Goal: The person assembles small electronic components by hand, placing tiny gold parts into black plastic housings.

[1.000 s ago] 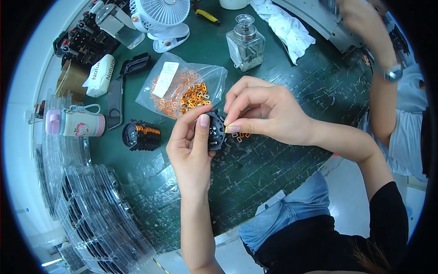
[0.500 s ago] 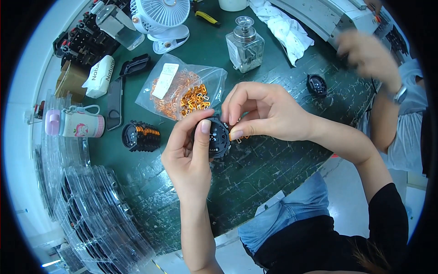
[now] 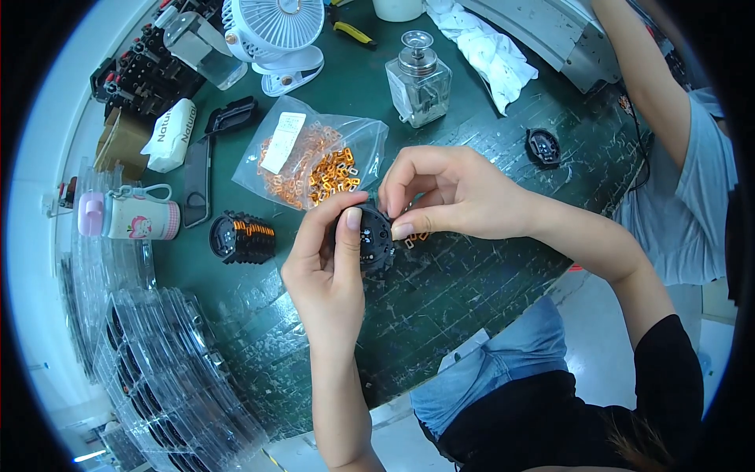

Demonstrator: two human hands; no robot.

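Note:
My left hand (image 3: 326,263) grips a black round watch case (image 3: 379,236), thumb across its face and fingers wrapped behind it. At the case's right edge, my right hand (image 3: 452,197) is closed, thumb and forefinger pinched together against the rim. Whatever sits between those fingertips is too small or hidden to name. A few loose orange link-shaped rings (image 3: 415,239) lie on the table just below the right thumb. Beyond both hands rests a clear plastic bag (image 3: 259,169) of orange rings (image 3: 334,171). Left of my left hand is a stack of black watch cases (image 3: 244,237) with orange pieces along it.
Clear plastic trays (image 3: 169,354) pile up at the lower left, beside a tumbler (image 3: 141,216). A white fan (image 3: 279,31), glass pump bottle (image 3: 419,86) and white cloth (image 3: 491,59) stand farther back. Another black case (image 3: 543,147) lies right, near a co-worker's arm (image 3: 649,75).
The orange bit that showed at my right fingertips is no longer visible there. My hands have barely shifted. At the far right, the co-worker's hand has moved away, up out of view.

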